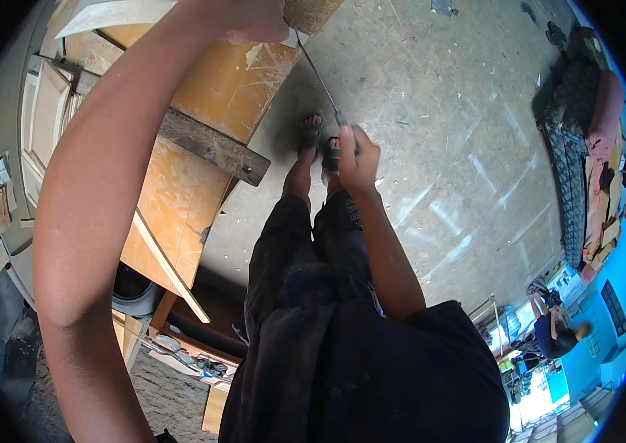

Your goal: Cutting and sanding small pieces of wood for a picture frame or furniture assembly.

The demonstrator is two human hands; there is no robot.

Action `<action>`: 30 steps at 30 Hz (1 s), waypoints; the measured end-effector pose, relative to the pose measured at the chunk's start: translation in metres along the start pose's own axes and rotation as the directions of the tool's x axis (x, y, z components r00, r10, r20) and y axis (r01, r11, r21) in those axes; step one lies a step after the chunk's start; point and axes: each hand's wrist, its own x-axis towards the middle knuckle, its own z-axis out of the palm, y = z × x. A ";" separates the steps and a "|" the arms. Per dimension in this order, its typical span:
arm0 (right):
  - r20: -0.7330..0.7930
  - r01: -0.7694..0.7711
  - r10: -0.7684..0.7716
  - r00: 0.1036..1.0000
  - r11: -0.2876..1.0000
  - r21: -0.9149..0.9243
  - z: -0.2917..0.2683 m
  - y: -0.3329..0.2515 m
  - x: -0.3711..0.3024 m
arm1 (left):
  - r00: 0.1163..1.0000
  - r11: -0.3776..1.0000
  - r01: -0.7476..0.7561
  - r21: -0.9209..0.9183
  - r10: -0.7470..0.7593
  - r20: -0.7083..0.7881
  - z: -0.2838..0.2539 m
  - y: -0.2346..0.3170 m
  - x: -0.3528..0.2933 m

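My right hand (359, 159) is closed round the handle of a long, thin metal tool (318, 74), held out over the floor by the bench corner. Its shaft slants up and left, its tip near a small pale piece (294, 37) beside my left hand. Whether it is a blade seen edge-on or a rod, I cannot make out. My left hand (254, 21) rests low over the orange-brown wooden bench top (228, 92) at the upper edge of the view. Its fingers are mostly hidden, so I cannot tell what they grip.
A worn wooden bar (213, 145) crosses the bench and juts past its edge. A light wood strip (169, 262) lies nearer. Pale panels (47, 111) stand at the left. Rolled fabric (604, 118) is piled far right. Another person (555, 332) is at the lower right.
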 end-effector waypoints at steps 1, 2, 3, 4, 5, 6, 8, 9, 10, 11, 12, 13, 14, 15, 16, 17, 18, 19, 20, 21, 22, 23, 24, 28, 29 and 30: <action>-0.004 -0.001 0.001 1.000 1.000 -0.010 0.009 -0.008 0.026 | 1.000 1.000 -0.009 -0.004 0.009 -0.004 -0.005 0.002 0.002; 0.034 -0.024 0.025 0.999 0.999 -0.041 0.021 -0.017 0.051 | 0.999 0.999 -0.033 -0.037 0.035 0.038 -0.010 0.005 0.000; 0.036 -0.020 0.022 0.999 0.998 -0.061 0.012 -0.030 0.066 | 0.997 0.998 -0.059 -0.039 0.060 0.045 -0.032 0.019 -0.011; 0.046 -0.020 0.023 0.999 0.998 -0.053 0.018 -0.031 0.065 | 0.997 0.998 -0.048 -0.040 0.050 0.052 -0.031 0.015 -0.013; 0.018 0.025 -0.025 1.000 0.999 -0.027 0.024 -0.030 0.061 | 0.998 0.999 -0.031 -0.034 0.033 0.056 -0.030 0.012 -0.015; -0.013 0.072 -0.072 0.997 0.997 -0.002 0.029 -0.029 0.055 | 0.998 1.000 -0.014 -0.027 0.016 0.059 -0.030 0.007 -0.017; -0.019 -0.007 0.008 1.000 0.998 0.058 0.020 -0.006 0.010 | 1.000 0.999 -0.002 -0.035 0.003 0.028 -0.023 -0.002 -0.025; -0.027 -0.009 0.009 1.000 1.000 0.013 -0.003 0.006 0.005 | 0.999 0.997 -0.048 -0.060 0.046 -0.025 -0.016 0.008 -0.011; -0.009 -0.038 0.038 0.999 0.999 -0.006 -0.008 -0.001 -0.002 | 0.999 0.997 -0.042 -0.061 0.041 -0.021 -0.013 0.008 -0.014; 0.008 -0.066 0.067 0.998 0.997 -0.026 -0.008 -0.007 -0.004 | 1.000 0.998 -0.014 -0.067 0.013 -0.022 -0.012 0.009 -0.015; -0.005 -0.054 0.054 0.999 0.998 -0.011 0.000 -0.008 0.006 | 1.000 0.997 0.013 -0.072 -0.015 -0.024 -0.011 0.009 -0.016; -0.007 -0.053 0.052 0.999 0.999 -0.012 0.008 -0.018 0.027 | 1.000 0.997 0.012 -0.072 -0.014 -0.026 -0.011 0.010 -0.015; 0.000 0.015 -0.015 1.000 0.999 -0.048 0.017 -0.025 0.050 | 0.998 0.997 0.035 -0.063 -0.038 -0.047 -0.010 0.012 -0.013; 0.013 0.078 -0.077 0.997 0.994 -0.080 0.024 -0.028 0.058 | 0.996 0.997 0.060 -0.054 -0.064 -0.060 -0.007 0.012 -0.013; 0.011 0.074 -0.074 0.997 0.994 -0.084 0.025 -0.027 0.054 | 0.997 0.997 0.055 -0.054 -0.058 -0.059 -0.009 0.013 -0.016; 0.001 0.053 -0.053 0.999 0.998 -0.044 0.025 -0.026 0.048 | 0.999 0.997 0.036 -0.068 -0.037 -0.021 -0.011 0.012 -0.019; -0.009 0.032 -0.032 0.999 0.999 -0.004 0.024 -0.024 0.040 | 1.000 0.996 0.016 -0.082 -0.015 0.014 -0.013 0.011 -0.021; -0.018 0.037 -0.037 0.999 0.999 -0.029 0.016 -0.005 0.018 | 1.000 0.996 0.019 -0.082 -0.019 0.008 -0.015 0.009 -0.023; -0.027 0.036 -0.038 0.999 0.998 -0.060 0.001 0.013 -0.007 | 1.000 0.996 -0.020 -0.091 0.018 -0.017 -0.012 0.010 -0.021; -0.021 0.042 -0.044 0.999 0.998 -0.052 -0.006 0.008 -0.015 | 0.998 0.994 -0.044 -0.096 0.041 -0.038 -0.011 0.007 -0.019; -0.015 -0.062 0.061 0.998 0.998 -0.028 -0.016 0.001 -0.026 | 0.998 0.994 -0.047 -0.096 0.044 -0.038 -0.010 0.007 -0.017; -0.007 -0.165 0.165 0.986 0.986 -0.004 -0.021 -0.003 -0.030 | 0.998 0.995 -0.051 -0.080 0.048 -0.037 -0.011 0.006 -0.014; -0.038 -0.105 0.102 0.994 0.992 -0.072 -0.013 0.011 -0.019 | 0.998 0.996 -0.055 -0.063 0.053 -0.036 -0.012 0.006 -0.012; -0.063 0.034 -0.029 0.998 0.996 0.077 0.005 -0.035 0.044 | 0.963 0.986 -0.157 -0.053 0.141 -0.230 0.014 -0.011 -0.003; -0.090 0.008 0.000 0.996 0.996 0.090 -0.004 -0.041 0.051 | 0.952 0.983 -0.160 -0.096 0.127 -0.280 0.021 -0.011 -0.006; -0.115 -0.014 0.026 0.993 0.994 0.105 -0.011 -0.047 0.058 | 0.938 0.977 -0.163 -0.140 0.109 -0.330 0.028 -0.013 -0.012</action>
